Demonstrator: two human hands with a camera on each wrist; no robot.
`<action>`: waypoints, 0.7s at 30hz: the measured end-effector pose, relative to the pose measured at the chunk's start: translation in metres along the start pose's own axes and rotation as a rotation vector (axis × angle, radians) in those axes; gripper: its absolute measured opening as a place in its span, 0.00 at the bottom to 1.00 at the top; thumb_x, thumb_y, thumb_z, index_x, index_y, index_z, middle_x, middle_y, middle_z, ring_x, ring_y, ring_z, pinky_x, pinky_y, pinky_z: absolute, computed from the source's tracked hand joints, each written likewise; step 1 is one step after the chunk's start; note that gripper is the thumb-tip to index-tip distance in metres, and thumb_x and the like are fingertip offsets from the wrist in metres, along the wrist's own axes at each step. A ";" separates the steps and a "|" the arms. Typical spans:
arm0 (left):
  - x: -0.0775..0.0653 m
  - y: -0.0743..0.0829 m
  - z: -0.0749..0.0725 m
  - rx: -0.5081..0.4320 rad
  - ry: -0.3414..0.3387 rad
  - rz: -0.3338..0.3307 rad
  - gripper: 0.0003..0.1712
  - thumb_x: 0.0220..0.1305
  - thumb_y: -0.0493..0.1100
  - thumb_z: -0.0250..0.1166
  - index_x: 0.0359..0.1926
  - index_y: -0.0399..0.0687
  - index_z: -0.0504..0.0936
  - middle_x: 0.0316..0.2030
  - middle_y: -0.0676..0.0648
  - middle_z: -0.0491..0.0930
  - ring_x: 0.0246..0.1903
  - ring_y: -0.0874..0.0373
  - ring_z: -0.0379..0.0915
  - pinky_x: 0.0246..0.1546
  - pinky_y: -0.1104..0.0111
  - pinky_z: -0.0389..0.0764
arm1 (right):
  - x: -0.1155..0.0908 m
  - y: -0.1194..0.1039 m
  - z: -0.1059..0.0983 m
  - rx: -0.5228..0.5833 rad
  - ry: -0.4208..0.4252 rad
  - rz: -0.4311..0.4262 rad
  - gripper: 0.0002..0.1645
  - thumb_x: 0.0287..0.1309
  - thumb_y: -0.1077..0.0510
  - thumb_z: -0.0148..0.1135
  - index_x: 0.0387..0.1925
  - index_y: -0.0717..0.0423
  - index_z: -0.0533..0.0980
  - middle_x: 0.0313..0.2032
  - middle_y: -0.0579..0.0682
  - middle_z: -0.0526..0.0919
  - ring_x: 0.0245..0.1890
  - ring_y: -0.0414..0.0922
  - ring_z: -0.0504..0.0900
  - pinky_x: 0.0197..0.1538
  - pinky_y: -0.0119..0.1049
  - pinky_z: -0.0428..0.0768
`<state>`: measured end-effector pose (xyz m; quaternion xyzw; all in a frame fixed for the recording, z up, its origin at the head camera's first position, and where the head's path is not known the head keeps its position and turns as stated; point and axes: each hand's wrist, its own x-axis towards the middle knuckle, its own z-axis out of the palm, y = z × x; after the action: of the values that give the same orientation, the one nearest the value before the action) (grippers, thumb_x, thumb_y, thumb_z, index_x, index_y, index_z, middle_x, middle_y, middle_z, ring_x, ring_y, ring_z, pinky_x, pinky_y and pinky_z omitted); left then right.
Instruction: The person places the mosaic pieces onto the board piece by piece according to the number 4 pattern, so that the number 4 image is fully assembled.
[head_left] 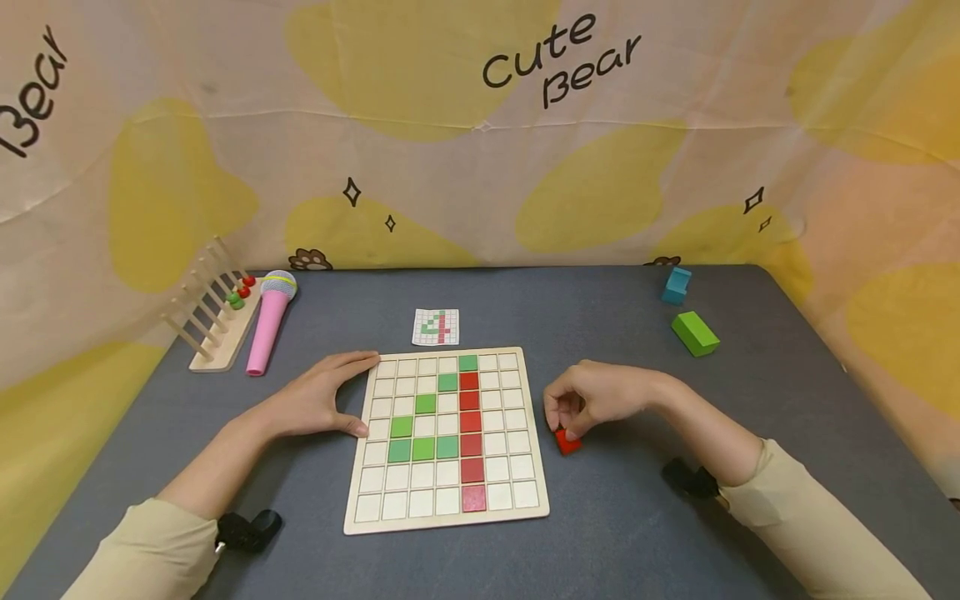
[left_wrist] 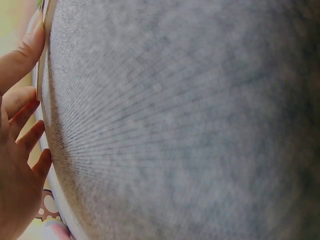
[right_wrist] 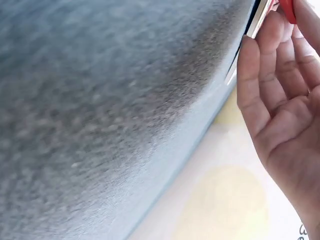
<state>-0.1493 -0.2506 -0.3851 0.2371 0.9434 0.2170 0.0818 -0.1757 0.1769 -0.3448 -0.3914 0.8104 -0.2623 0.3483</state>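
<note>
A wooden grid board lies on the table, with white squares, a vertical column of red ones and several green ones. My left hand rests at the board's left side, fingers spread, fingertips at the upper left corner and thumb lower on the edge. In the left wrist view, the left hand's fingers touch the board's rim. To the right of the board, my right hand pinches a small red block close over the table. Part of that red block shows by the thumb in the right wrist view.
Behind the board lies a small card with a coloured grid pattern. A pink toy microphone and a pegged wooden stand with red and green beads are at the left. A green block and a blue block sit back right.
</note>
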 end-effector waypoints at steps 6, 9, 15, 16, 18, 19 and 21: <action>0.001 0.000 0.000 -0.003 -0.004 -0.003 0.60 0.42 0.64 0.78 0.72 0.42 0.64 0.71 0.38 0.65 0.70 0.38 0.59 0.67 0.41 0.63 | 0.007 -0.007 0.001 0.023 0.055 -0.059 0.08 0.57 0.63 0.68 0.36 0.48 0.83 0.28 0.42 0.84 0.29 0.35 0.78 0.35 0.28 0.79; 0.001 -0.001 0.000 -0.005 -0.001 0.000 0.60 0.42 0.63 0.78 0.72 0.42 0.64 0.71 0.38 0.65 0.70 0.38 0.60 0.68 0.41 0.62 | 0.011 -0.011 0.003 0.025 0.097 -0.082 0.07 0.57 0.63 0.67 0.37 0.49 0.83 0.28 0.42 0.83 0.29 0.35 0.77 0.34 0.28 0.79; 0.002 -0.002 0.001 -0.003 0.001 0.010 0.60 0.42 0.63 0.78 0.72 0.42 0.65 0.71 0.38 0.65 0.69 0.38 0.60 0.68 0.41 0.62 | 0.022 -0.021 0.011 0.021 0.191 -0.082 0.08 0.55 0.61 0.69 0.37 0.47 0.83 0.30 0.41 0.83 0.30 0.35 0.77 0.36 0.27 0.79; 0.002 -0.003 0.001 -0.004 0.002 0.011 0.60 0.42 0.63 0.78 0.72 0.42 0.65 0.71 0.38 0.65 0.69 0.38 0.60 0.68 0.41 0.63 | 0.024 -0.023 0.012 0.028 0.200 -0.080 0.08 0.55 0.61 0.70 0.37 0.47 0.83 0.30 0.41 0.83 0.31 0.35 0.78 0.37 0.27 0.79; 0.002 -0.003 0.001 -0.004 0.003 0.012 0.60 0.42 0.63 0.78 0.72 0.41 0.65 0.71 0.38 0.65 0.69 0.38 0.60 0.68 0.41 0.62 | 0.027 -0.026 0.014 0.038 0.211 -0.081 0.08 0.55 0.62 0.69 0.37 0.48 0.83 0.31 0.41 0.84 0.31 0.35 0.79 0.38 0.27 0.80; 0.002 -0.003 0.002 -0.003 0.003 0.013 0.60 0.42 0.63 0.78 0.72 0.41 0.65 0.71 0.38 0.65 0.69 0.38 0.60 0.68 0.41 0.62 | 0.029 -0.027 0.015 0.041 0.215 -0.082 0.08 0.55 0.62 0.70 0.37 0.48 0.83 0.31 0.41 0.84 0.31 0.34 0.79 0.38 0.27 0.80; 0.002 -0.003 0.002 -0.003 0.003 0.014 0.60 0.42 0.64 0.78 0.72 0.41 0.64 0.71 0.38 0.65 0.70 0.38 0.60 0.68 0.41 0.62 | 0.033 -0.030 0.017 0.047 0.219 -0.087 0.08 0.55 0.62 0.70 0.37 0.48 0.83 0.31 0.41 0.84 0.31 0.34 0.79 0.38 0.27 0.81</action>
<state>-0.1515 -0.2517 -0.3881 0.2432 0.9416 0.2191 0.0791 -0.1638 0.1310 -0.3466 -0.3870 0.8195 -0.3372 0.2550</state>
